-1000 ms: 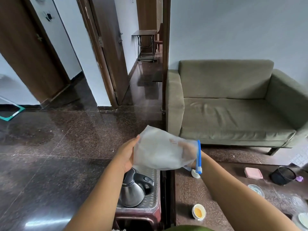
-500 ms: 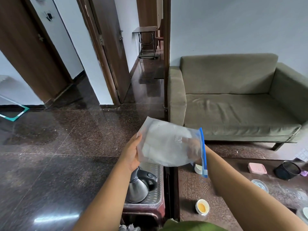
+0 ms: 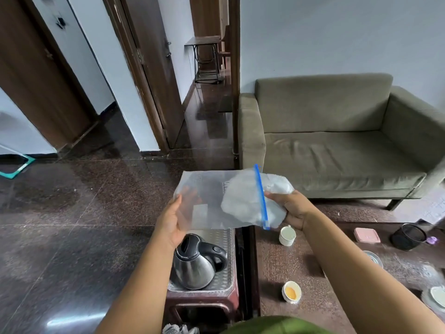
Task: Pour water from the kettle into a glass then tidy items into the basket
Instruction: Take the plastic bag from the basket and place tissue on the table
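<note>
Kettle [image 3: 196, 263] first: it stands upright on a small stool [image 3: 204, 291], below the zip bag [image 3: 224, 201] we hold, and every place here we give from that kettle. Above it, our left hand [image 3: 172, 222] grips the bag's closed end, and our right hand [image 3: 292, 209] clasps a crumpled white wad [image 3: 252, 201] partly through the blue-zipped mouth [image 3: 261, 196]. We judge the step in hand to be stuffing the wad into the bag, part of the tidying. To do it well, we would keep the left hand firm so the bag stays taut, hold the mouth wide, and push the wad in deep before the zip is run. To the right of the kettle, on the dark table [image 3: 289, 261], stands a white cup [image 3: 287, 235], and nearer us a small bowl with yellow inside [image 3: 291, 291]. Well to the right sit a pink lidded box [image 3: 366, 235] and a black mesh basket [image 3: 408, 236]. Behind all this is a green sofa [image 3: 325, 131]. We cannot pick out a glass with any certainty.
</note>
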`<control>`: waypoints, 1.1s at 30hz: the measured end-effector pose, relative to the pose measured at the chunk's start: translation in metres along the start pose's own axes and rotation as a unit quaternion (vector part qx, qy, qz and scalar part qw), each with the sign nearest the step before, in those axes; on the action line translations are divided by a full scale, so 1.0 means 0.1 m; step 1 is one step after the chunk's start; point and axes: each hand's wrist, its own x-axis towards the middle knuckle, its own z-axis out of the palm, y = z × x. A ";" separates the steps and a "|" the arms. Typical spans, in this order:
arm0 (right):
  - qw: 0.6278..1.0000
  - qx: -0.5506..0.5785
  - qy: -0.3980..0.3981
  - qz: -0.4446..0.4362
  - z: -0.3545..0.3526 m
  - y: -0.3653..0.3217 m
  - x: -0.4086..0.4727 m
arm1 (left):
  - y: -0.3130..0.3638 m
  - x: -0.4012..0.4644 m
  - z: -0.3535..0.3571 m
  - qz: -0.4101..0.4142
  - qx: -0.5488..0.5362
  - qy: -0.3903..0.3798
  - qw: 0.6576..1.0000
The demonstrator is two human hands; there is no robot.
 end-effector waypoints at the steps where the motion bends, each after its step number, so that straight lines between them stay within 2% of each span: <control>1: 1.000 -0.002 0.002 -0.002 -0.03 -0.01 -0.01 | 0.00 0.01 -0.06 0.000 -0.015 0.004 1.000; 8: 1.000 -0.006 -0.023 -0.006 -0.20 0.00 0.04 | -0.08 0.04 -0.26 -0.011 -0.077 0.023 0.997; 11: 0.999 0.016 -0.042 0.001 -0.33 0.00 0.13 | -0.16 0.13 -0.35 -0.017 -0.063 0.036 0.997; 15: 0.999 0.040 -0.029 0.004 -0.49 -0.04 0.27 | -0.23 0.17 -0.28 -0.031 -0.003 0.015 0.999; 20: 0.996 0.058 -0.064 0.018 -0.48 -0.10 0.54 | -0.36 0.43 -0.19 -0.055 0.101 0.117 0.986; 24: 0.989 0.047 -0.123 0.060 -0.24 -0.02 0.79 | -0.52 0.62 -0.17 -0.098 0.080 0.179 0.976; 26: 0.983 0.028 -0.162 0.082 -0.10 0.10 0.94 | -0.55 0.68 -0.18 -0.116 0.067 0.159 0.978; 28: 0.978 0.028 -0.176 0.106 0.05 0.23 1.09 | -0.53 0.73 -0.18 -0.123 0.041 0.095 0.987; 30: 0.978 0.034 -0.152 0.139 0.16 0.37 1.28 | -0.48 0.82 -0.20 -0.130 -0.014 0.038 0.991; 33: 0.979 0.013 -0.102 0.176 0.26 0.58 1.61 | -0.35 0.99 -0.29 -0.162 -0.036 0.011 0.986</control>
